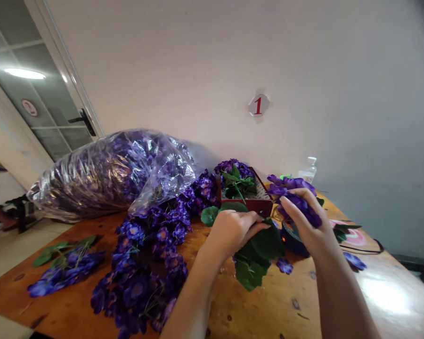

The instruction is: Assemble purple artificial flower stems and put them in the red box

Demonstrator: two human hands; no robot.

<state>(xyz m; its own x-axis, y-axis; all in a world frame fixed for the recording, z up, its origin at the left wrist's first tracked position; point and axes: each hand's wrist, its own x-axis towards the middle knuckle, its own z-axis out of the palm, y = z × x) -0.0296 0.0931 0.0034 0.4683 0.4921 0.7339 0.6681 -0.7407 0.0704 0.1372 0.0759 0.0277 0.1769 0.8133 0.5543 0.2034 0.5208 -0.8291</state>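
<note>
Between my two hands is an artificial flower stem with purple blooms [298, 209] and broad green leaves [266, 242]. My left hand [235, 228] is closed in a pinch on the stem by the leaves. Over on the bloom end, my right hand [309, 216] wraps its fingers round the purple petals. Just below the blooms sits a dark round device [293, 240] with a small orange light, partly hidden by my right hand and the flower. A loose purple petal piece [284, 266] lies on the wooden table [268, 310] beside it.
Behind my hands stands a red box [259, 207] holding purple flowers and leaves. A big clear plastic bag [116, 174] of purple flowers lies at the back left. Flower heads [137, 282] are heaped before it, a leafy bunch [67, 270] farther left. A clear bottle [309, 169] stands near the wall.
</note>
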